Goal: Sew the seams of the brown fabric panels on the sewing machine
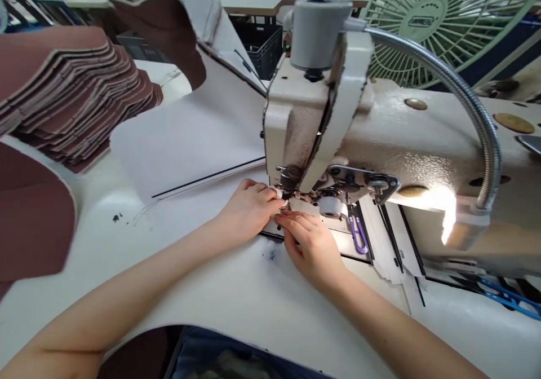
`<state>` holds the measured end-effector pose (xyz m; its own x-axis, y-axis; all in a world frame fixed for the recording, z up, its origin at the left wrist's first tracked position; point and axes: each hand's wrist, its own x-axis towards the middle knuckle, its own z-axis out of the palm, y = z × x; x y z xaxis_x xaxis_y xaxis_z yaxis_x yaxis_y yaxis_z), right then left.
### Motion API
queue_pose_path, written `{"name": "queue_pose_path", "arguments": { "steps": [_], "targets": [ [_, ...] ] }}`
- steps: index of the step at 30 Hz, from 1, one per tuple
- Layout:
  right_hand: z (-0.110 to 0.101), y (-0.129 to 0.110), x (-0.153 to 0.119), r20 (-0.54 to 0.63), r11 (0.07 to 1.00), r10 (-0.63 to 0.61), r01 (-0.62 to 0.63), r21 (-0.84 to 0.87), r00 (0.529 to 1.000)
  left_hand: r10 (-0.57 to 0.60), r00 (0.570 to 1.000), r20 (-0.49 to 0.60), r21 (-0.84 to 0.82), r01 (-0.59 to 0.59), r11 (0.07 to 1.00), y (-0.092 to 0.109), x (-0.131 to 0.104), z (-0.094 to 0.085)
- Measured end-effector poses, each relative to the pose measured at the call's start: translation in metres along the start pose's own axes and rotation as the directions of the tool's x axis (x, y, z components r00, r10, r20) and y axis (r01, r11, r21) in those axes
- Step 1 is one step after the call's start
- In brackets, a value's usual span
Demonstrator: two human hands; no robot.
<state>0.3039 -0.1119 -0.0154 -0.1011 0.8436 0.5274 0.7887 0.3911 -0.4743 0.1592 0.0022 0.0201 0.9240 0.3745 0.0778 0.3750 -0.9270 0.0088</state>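
Note:
Both hands meet at the needle area of a sewing machine (363,125). My left hand (249,208) is closed, its fingertips pinched together just left of the presser foot; what they hold is hidden. My right hand (311,242) is closed too, with bent fingers pressed together at the front of the needle plate, and its fingertips almost touch the left ones. Any small piece between them cannot be made out. Behind my left hand lies a large white panel (190,131) with a black strip (207,177) along it; its far end folds up, showing a brown side.
Stacked brown panels (80,91) stand at the left, with another brown panel (31,215) nearer. Purple thread snips (358,235) and white black-edged strips (391,243) lie right of the needle. Blue-handled scissors (509,297) are farther right. A green fan (426,21) stands behind.

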Motion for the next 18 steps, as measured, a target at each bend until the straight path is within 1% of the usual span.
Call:
{"name": "queue_pose_path", "arguments": {
  "steps": [4, 8, 18],
  "targets": [
    [0.0, 0.0, 0.001, 0.032, 1.0, 0.019, -0.019, 0.0, 0.999, -0.013, 0.999, -0.029, -0.006, 0.012, 1.0, -0.001, 0.001, 0.007],
    [-0.001, 0.0, 0.001, 0.044, 1.0, 0.014, -0.013, -0.018, 0.999, -0.005, 0.999, -0.049, 0.012, 0.005, 1.0, -0.002, 0.0, 0.012],
    [-0.003, -0.001, 0.003, 0.058, 1.0, -0.015, 0.016, -0.017, 0.998, -0.004, 0.998, -0.057, -0.011, 0.003, 1.0, -0.002, -0.002, 0.014]
  ]
}}
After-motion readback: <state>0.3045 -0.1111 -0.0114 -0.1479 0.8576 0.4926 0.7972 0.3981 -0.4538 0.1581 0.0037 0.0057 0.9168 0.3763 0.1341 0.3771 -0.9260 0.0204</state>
